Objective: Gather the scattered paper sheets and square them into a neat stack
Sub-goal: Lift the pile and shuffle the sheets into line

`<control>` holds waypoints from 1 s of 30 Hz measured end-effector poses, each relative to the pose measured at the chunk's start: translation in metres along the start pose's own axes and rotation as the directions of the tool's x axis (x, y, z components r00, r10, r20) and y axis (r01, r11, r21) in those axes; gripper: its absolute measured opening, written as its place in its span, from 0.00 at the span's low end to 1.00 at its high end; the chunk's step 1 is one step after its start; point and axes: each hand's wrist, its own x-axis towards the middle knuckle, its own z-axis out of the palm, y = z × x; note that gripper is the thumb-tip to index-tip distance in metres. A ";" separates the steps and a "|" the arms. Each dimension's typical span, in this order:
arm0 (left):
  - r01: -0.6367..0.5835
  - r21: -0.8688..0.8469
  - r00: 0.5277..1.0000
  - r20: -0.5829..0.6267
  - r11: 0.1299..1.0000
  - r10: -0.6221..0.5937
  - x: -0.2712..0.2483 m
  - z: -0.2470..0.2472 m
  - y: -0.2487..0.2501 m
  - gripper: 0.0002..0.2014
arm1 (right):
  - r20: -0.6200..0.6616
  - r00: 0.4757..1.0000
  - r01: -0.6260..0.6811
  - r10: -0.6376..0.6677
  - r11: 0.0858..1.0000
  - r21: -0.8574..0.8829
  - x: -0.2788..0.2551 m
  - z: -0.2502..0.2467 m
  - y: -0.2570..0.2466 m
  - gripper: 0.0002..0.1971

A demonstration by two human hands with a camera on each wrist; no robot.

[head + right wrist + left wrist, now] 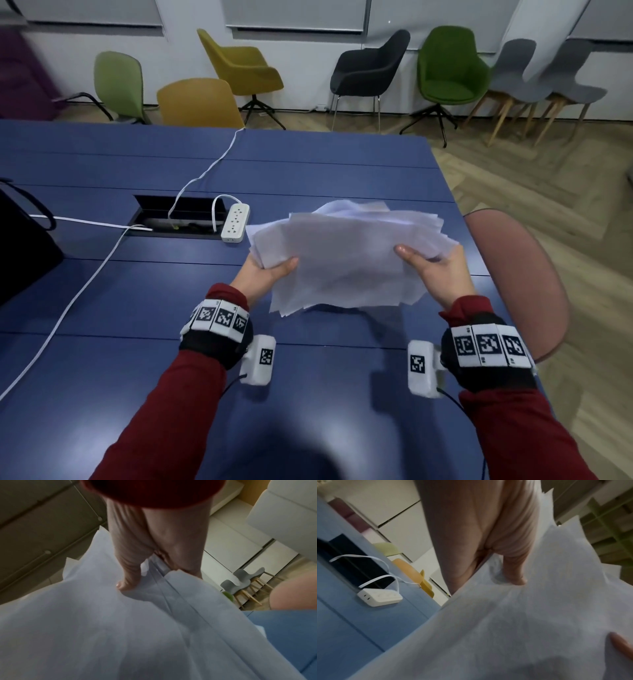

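A loose bundle of white paper sheets (346, 253) is held up above the blue table (137, 308), its edges fanned and uneven. My left hand (270, 270) grips the bundle's left side, thumb on top and fingers hidden beneath. My right hand (431, 267) grips the right side the same way. In the left wrist view the left thumb presses on the paper sheets (530, 622). In the right wrist view the right thumb lies on the paper sheets (102, 628), whose edges are staggered.
A white power strip (235, 222) with white cables lies left of the paper beside a cable hatch (178, 216). A black bag (20, 246) stands at the far left. A pink chair (520, 274) sits at the table's right edge. More chairs line the wall.
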 end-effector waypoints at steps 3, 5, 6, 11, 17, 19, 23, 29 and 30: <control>0.051 0.025 0.998 0.030 0.998 -0.052 -0.009 -0.002 -0.008 0.13 | 0.035 0.996 -0.077 0.083 0.986 -0.148 -0.010 0.004 0.020 0.06; 0.050 0.074 0.998 0.044 0.996 -0.053 -0.012 0.004 -0.006 0.14 | 0.025 0.993 -0.111 0.117 0.979 -0.172 -0.013 0.009 0.031 0.12; 0.035 0.087 0.998 0.047 0.996 -0.040 -0.011 0.009 -0.002 0.14 | 0.017 0.993 -0.116 0.121 0.978 -0.173 -0.012 0.010 0.032 0.13; -0.163 0.118 0.986 0.031 0.979 0.161 -0.011 0.036 0.024 0.14 | 0.040 0.994 -0.093 0.103 0.974 -0.207 -0.006 0.014 0.029 0.13; -0.083 0.065 0.987 -0.129 0.994 0.091 -0.012 0.023 0.009 0.09 | 0.112 0.990 -0.084 0.090 0.995 -0.058 -0.016 0.002 0.019 0.13; -0.046 0.070 0.992 -0.118 0.997 0.054 -0.012 0.017 0.004 0.09 | 0.147 0.984 -0.087 0.098 0.993 -0.083 -0.014 -0.005 0.023 0.16; -0.034 0.034 0.967 -0.250 0.999 0.042 -0.011 0.015 0.004 0.11 | 0.078 0.984 -0.132 0.159 0.952 -0.276 -0.010 -0.013 0.048 0.23; -0.029 0.007 0.956 -0.291 1.000 0.029 -0.013 0.013 0.004 0.10 | 0.004 0.976 -0.195 0.217 0.883 -0.426 -0.014 -0.020 0.082 0.14; -0.026 -0.005 0.954 -0.300 1.000 0.024 -0.013 0.012 0.004 0.10 | -0.034 0.978 -0.201 0.207 0.880 -0.431 -0.013 -0.021 0.087 0.10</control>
